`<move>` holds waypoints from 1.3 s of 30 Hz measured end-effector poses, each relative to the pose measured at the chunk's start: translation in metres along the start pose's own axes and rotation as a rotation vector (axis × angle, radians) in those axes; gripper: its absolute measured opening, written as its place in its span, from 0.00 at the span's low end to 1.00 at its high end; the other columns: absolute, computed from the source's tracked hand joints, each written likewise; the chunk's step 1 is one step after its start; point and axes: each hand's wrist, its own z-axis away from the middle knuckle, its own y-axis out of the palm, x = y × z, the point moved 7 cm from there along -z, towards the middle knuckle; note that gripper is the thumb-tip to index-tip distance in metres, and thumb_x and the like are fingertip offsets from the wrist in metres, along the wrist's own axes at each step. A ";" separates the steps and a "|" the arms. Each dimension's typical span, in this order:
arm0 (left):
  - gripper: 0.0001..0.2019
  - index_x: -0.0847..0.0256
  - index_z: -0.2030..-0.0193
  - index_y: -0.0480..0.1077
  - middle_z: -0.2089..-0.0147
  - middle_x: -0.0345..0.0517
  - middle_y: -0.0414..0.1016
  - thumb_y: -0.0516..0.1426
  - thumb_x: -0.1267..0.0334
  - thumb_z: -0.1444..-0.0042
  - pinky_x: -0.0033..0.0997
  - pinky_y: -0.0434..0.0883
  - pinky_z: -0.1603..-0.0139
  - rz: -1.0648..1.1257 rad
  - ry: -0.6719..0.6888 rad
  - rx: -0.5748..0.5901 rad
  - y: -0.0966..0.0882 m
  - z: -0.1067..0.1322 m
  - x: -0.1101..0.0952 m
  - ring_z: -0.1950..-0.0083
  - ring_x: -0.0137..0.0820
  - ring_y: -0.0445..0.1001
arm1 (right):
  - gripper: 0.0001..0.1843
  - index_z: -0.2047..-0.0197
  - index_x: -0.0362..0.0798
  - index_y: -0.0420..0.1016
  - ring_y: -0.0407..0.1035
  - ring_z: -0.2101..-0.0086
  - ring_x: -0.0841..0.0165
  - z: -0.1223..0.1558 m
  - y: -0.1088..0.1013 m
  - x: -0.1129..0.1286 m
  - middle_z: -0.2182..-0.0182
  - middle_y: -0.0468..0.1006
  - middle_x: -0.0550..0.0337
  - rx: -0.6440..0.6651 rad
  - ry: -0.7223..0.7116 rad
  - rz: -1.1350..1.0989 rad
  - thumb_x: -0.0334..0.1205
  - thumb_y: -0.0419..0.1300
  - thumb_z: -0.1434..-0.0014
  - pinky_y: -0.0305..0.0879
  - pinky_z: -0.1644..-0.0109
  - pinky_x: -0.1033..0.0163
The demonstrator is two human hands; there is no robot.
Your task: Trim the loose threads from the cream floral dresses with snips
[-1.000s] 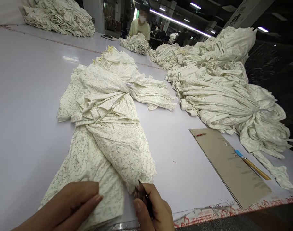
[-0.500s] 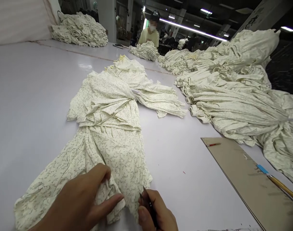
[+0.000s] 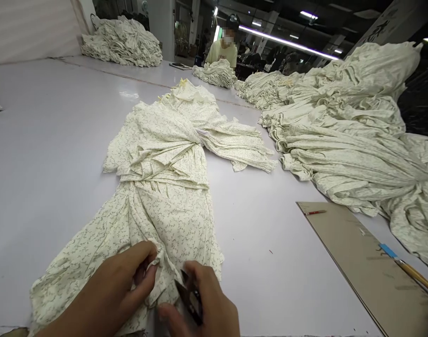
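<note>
**Item: floral cloth and snips, lower centre**

You are pinching a fold of the floral cloth (image 3: 172, 220), which is lying on the white table (image 3: 52, 154), with your left hand (image 3: 105, 290), its fingers clamped on the gathered edge. Your right hand (image 3: 203, 299) is wrapped around dark snips (image 3: 188, 299), working just beside the left. You are keeping the fold lifted; hold it taut and the points clear of the weave. Also listed: a cardboard sheet (image 3: 354, 267) at lower right, heaped cloth (image 3: 340, 150) at right, a co-worker (image 3: 224, 49) at top centre.
</note>
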 end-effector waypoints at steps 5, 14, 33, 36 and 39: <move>0.14 0.55 0.53 0.71 0.62 0.41 0.79 0.54 0.54 0.43 0.25 0.76 0.62 0.360 -0.033 -0.109 -0.011 0.007 0.020 0.58 0.37 0.78 | 0.16 0.53 0.53 0.68 0.74 0.78 0.61 0.003 0.027 0.006 0.66 0.78 0.59 0.109 -0.133 0.330 0.52 0.57 0.39 0.67 0.78 0.60; 0.22 0.43 0.46 0.68 0.46 0.39 0.77 0.62 0.51 0.48 0.36 0.77 0.48 0.710 -0.120 -0.271 -0.003 0.034 0.058 0.44 0.44 0.74 | 0.07 0.68 0.52 0.68 0.65 0.80 0.70 -0.020 -0.015 0.034 0.77 0.70 0.66 0.116 -0.137 -0.066 0.34 0.55 0.54 0.54 0.78 0.67; 0.09 0.56 0.73 0.54 0.73 0.36 0.61 0.47 0.63 0.41 0.27 0.61 0.72 0.302 0.212 -0.048 -0.002 -0.016 -0.045 0.72 0.29 0.63 | 0.05 0.58 0.52 0.70 0.69 0.71 0.71 -0.043 -0.031 0.019 0.69 0.72 0.63 0.061 -0.016 -0.236 0.35 0.56 0.38 0.65 0.67 0.69; 0.08 0.56 0.74 0.52 0.75 0.34 0.60 0.47 0.66 0.44 0.28 0.59 0.74 0.247 0.227 -0.116 -0.004 -0.012 -0.043 0.74 0.29 0.61 | 0.08 0.62 0.51 0.69 0.68 0.70 0.69 -0.044 -0.012 0.023 0.69 0.72 0.62 0.178 -0.071 -0.164 0.30 0.53 0.42 0.62 0.68 0.67; 0.07 0.55 0.71 0.53 0.76 0.32 0.58 0.50 0.68 0.48 0.27 0.57 0.75 0.107 0.227 -0.282 -0.012 -0.008 -0.036 0.76 0.28 0.59 | 0.07 0.65 0.51 0.66 0.66 0.72 0.70 -0.045 -0.008 0.022 0.71 0.69 0.64 0.165 -0.089 -0.163 0.29 0.53 0.45 0.58 0.71 0.67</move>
